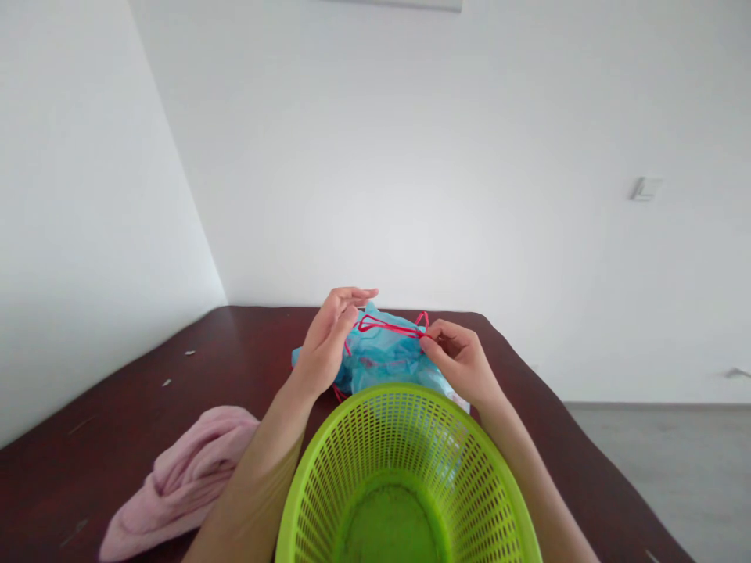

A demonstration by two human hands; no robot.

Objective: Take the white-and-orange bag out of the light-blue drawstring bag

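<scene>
Now both hands work a red cord [390, 325] over a blue bag [384, 361] at the counter's [246, 352] twelve o'clock: right hand [463, 363] pinching it, left hand [328, 336] seemingly hooking it.

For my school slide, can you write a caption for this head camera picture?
Two hands, left and right, pull red drawstrings on a thin blue plastic bag behind a green slotted plastic basket.

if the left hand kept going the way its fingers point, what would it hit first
The left hand points away and to the right, over the blue plastic bag. It would likely meet the red drawstring first, then the right hand, though depth is unclear.
</scene>
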